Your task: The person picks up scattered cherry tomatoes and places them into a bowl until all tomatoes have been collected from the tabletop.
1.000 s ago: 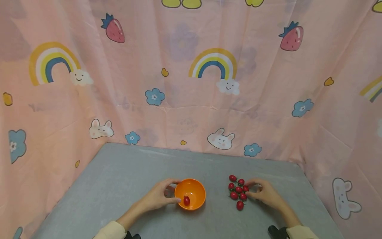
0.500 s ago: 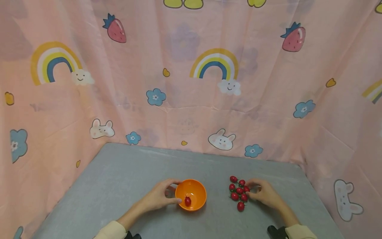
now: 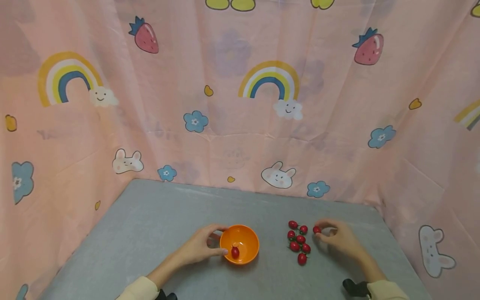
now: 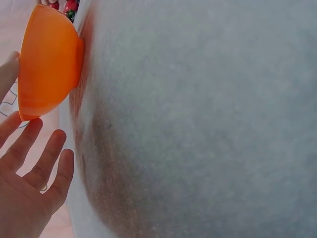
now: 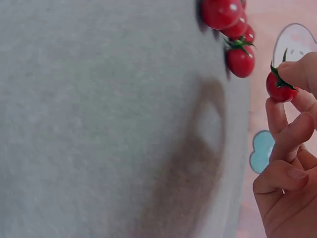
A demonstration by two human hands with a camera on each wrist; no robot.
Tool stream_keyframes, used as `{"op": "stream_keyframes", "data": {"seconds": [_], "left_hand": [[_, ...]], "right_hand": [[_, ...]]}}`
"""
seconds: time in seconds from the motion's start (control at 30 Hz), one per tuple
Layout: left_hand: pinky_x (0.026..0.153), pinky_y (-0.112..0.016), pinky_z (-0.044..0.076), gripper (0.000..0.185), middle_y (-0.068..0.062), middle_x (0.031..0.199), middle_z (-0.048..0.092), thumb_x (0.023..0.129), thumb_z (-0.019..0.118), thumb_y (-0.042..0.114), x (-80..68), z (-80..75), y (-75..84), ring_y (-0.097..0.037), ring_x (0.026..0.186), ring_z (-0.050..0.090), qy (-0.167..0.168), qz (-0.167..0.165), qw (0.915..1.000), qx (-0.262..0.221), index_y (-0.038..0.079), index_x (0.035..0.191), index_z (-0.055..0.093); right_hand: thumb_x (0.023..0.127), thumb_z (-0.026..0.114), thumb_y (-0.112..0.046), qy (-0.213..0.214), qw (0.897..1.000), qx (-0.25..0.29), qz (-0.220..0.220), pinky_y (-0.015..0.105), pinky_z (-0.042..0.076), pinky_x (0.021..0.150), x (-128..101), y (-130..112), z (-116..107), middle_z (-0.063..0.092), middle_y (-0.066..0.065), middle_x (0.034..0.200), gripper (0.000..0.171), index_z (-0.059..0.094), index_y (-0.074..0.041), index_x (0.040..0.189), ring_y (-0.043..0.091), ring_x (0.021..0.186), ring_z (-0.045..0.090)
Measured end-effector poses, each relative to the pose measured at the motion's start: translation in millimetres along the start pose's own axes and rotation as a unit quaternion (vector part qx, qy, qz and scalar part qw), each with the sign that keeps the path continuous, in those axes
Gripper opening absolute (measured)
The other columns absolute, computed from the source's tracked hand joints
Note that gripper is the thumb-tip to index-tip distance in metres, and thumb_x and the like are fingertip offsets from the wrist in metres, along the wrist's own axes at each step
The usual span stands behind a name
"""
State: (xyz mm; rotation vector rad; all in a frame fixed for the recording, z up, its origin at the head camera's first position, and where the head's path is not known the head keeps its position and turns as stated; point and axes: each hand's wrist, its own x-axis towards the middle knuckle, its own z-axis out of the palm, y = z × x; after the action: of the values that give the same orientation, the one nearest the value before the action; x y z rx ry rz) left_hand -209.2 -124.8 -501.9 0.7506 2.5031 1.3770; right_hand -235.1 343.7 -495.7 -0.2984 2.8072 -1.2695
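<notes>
My left hand point(image 3: 200, 246) holds the orange bowl point(image 3: 252, 246) by its left side, thumb and fingertips at the rim. Inside the bowl lies one cherry tomato point(image 3: 235, 252). In the left wrist view the bowl point(image 4: 49, 59) shows from the side, and the hand's other fingers point(image 4: 62, 168) spread below it. My right hand point(image 3: 339, 239) pinches another cherry tomato point(image 3: 316, 230) between thumb and fingertips, just right of the group. The right wrist view shows this tomato point(image 5: 277, 89) with its green stem and leaves, raised off the table.
Several cherry tomatoes point(image 3: 300, 239) lie grouped on the grey table point(image 3: 180, 208), between the bowl and my right hand. A pink curtain point(image 3: 225, 146) with printed rainbows and rabbits hangs behind the table and along both sides.
My right hand has lifted a cherry tomato from the right edge of the group and moved it slightly right and away. The left hand and bowl have stayed in place.
</notes>
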Motion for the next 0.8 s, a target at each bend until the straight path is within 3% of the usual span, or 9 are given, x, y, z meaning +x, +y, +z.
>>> {"op": "stream_keyframes", "data": {"seconds": [0.1,0.37,0.6,0.8], "left_hand": [[0.09,-0.039,0.055,0.056,-0.003,0.136,0.059,0.089,0.082,0.03,-0.7,-0.2,0.8,-0.022,0.109,0.062,0.0,0.001,1.0,0.001,0.013,0.137,0.059],[0.089,-0.037,0.056,0.056,-0.004,0.136,0.06,0.089,0.082,0.03,-0.3,0.1,1.0,-0.021,0.109,0.063,0.001,0.003,1.0,0.007,0.012,0.137,0.059],[0.09,-0.038,0.056,0.057,-0.004,0.137,0.059,0.09,0.081,0.03,-0.8,0.2,1.5,-0.021,0.11,0.063,0.001,0.005,0.9999,0.01,0.012,0.138,0.059],[0.089,-0.038,0.056,0.056,-0.004,0.137,0.059,0.09,0.081,0.029,-1.4,0.1,2.4,-0.021,0.109,0.063,0.001,0.005,0.9999,0.01,0.013,0.138,0.059]], "right_hand": [[0.089,0.08,-0.014,0.012,1.0,0.0,0.009,0.028,0.043,0.052,-1.6,-3.4,-2.8,0.068,0.01,0.108,0.029,0.07,-0.005,0.115,0.018,0.06,0.05],[0.089,0.081,-0.015,0.02,0.999,0.018,-0.027,0.027,0.043,0.049,-6.6,-16.4,0.3,0.069,0.009,0.106,0.028,0.071,-0.006,0.114,0.015,0.056,0.049],[0.09,0.08,-0.011,0.009,0.996,0.047,-0.074,0.026,0.038,0.044,-7.9,-33.6,11.8,0.067,0.008,0.1,0.027,0.071,-0.003,0.114,0.009,0.052,0.042],[0.089,0.081,-0.015,-0.009,0.996,0.053,-0.077,0.026,0.038,0.044,-2.1,-49.7,21.4,0.064,0.007,0.092,0.029,0.071,-0.005,0.114,0.011,0.051,0.043]]}}
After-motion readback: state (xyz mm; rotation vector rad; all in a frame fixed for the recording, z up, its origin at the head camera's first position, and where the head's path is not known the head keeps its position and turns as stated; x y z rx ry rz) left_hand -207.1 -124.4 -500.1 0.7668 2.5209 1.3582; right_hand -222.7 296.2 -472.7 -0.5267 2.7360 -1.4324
